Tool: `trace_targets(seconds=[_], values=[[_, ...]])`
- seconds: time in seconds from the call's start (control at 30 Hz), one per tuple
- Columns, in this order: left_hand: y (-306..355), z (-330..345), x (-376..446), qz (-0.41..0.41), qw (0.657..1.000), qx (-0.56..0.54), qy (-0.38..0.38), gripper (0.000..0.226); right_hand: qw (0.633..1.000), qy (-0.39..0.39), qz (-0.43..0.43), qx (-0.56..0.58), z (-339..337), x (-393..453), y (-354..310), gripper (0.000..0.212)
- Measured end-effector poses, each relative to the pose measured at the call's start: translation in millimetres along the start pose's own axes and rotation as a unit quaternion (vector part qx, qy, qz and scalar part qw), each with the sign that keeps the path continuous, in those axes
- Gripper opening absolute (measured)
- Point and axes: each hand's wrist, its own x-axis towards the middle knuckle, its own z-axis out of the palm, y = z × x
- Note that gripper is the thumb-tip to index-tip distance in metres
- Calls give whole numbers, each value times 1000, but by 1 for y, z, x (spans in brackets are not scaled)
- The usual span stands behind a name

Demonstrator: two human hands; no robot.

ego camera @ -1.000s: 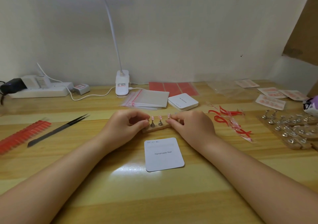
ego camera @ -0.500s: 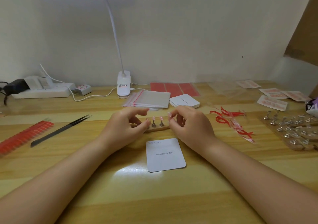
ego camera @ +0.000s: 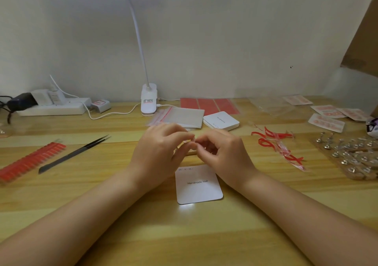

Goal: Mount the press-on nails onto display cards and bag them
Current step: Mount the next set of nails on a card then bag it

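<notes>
A white display card [ego camera: 198,186] printed "Handmade Nail" lies flat in front of me. Just behind it my left hand [ego camera: 157,153] and my right hand [ego camera: 223,155] meet fingertip to fingertip over a small wooden nail holder [ego camera: 191,153], of which only a sliver shows. My left thumb and fingers curl round the holder and its stands. My right thumb and forefinger pinch a small press-on nail at the meeting point; the nail itself is almost hidden. A pile of clear zip bags [ego camera: 184,117] and a stack of white cards [ego camera: 221,121] lie behind my hands.
Black tweezers [ego camera: 74,154] and a strip of red nail tips [ego camera: 30,163] lie at the left. Red tape scraps [ego camera: 280,149] and a board of metal nail stands [ego camera: 351,153] are at the right. A clip lamp [ego camera: 148,102], a power strip [ego camera: 53,107], red sheets [ego camera: 208,105] and finished cards [ego camera: 327,122] line the back.
My hands have drawn together from the ends of the holder. They now cover the stands that showed between them, and my right fingers have closed on a nail.
</notes>
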Motion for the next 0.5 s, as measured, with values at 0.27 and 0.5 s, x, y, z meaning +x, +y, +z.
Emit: trace_targets(seconds=[0.27, 0.5], values=[[5, 0, 0, -65, 997, -33, -1, 35, 999, -16, -27, 14, 1, 0, 1, 3], [5, 3, -1, -209, 970, -117, 52, 23, 997, 10, 67, 47, 2, 1, 7, 5]])
